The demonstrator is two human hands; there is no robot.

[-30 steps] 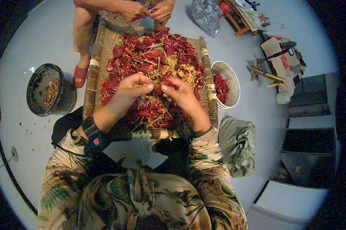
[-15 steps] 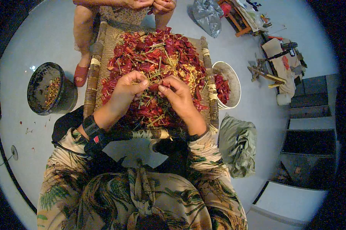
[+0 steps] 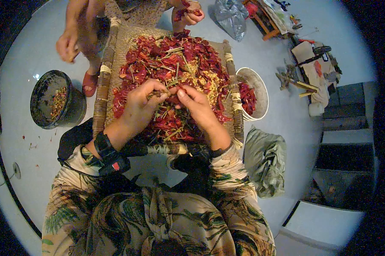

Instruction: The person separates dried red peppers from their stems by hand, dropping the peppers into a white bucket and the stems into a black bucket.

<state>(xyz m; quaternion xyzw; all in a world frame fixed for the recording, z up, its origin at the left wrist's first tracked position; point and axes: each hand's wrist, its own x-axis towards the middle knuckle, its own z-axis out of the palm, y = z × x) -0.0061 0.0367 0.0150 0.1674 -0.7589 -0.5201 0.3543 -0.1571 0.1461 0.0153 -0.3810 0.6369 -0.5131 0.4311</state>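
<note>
Dried red chilies (image 3: pixel 158 55) with stems and yellow seeds cover a woven tray (image 3: pixel 130 34) framed with wooden poles. Above the pile, my left hand (image 3: pixel 143 100) is closed in a pinch, its fingertips at a small brownish stem piece. Close on its right, my right hand (image 3: pixel 196 104) pinches a dark red chili (image 3: pixel 174 99), partly hidden by the fingers. The fingertips of both hands almost meet.
A person opposite holds red chilies in one hand (image 3: pixel 193 13); their other hand (image 3: pixel 68 46) hangs near a black bucket (image 3: pixel 38 102) with scraps. A white bucket (image 3: pixel 263 91) holds chilies beside the tray. A green sack (image 3: pixel 265 162) lies below it.
The other person's hands have parted, one reaching out toward the black bucket, the other showing red chilies. My hands remain together over the pile, with my left fingers slightly turned.
</note>
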